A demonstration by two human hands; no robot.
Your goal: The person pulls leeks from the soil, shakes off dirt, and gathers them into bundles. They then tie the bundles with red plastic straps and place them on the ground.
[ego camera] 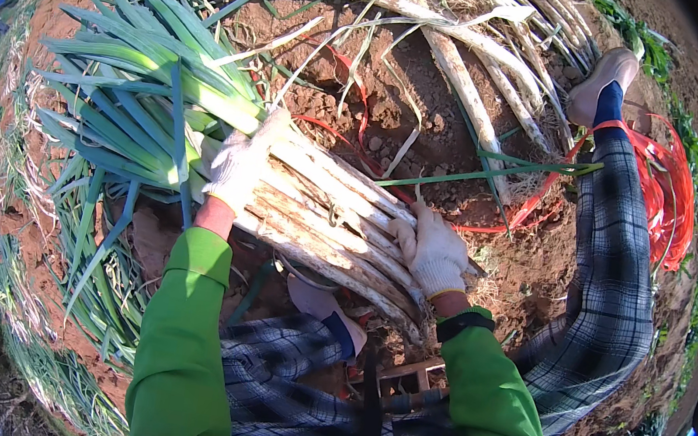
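A bundle of long-stemmed Welsh onions [328, 222] lies before me, its green leaves fanned to the left and its root ends to the right. My left hand [244, 158], in a white knit glove, presses on the stalks where white turns to green; its fingers are closed around the upper edge. Near the root end, my right hand [434, 246], also gloved, rests on the upper stalks with its fingers bent. Whether it grips them is not plain. Red plastic twine [365, 98] runs over the soil just above the bundle.
More onions [465, 88] lie at the upper right. A tangle of red plastic twine [665, 200] is beside my outstretched leg [615, 253], with a strand around the ankle. Rows of pulled onions [17, 280] lie at left. A wooden frame [414, 379] shows beneath me.
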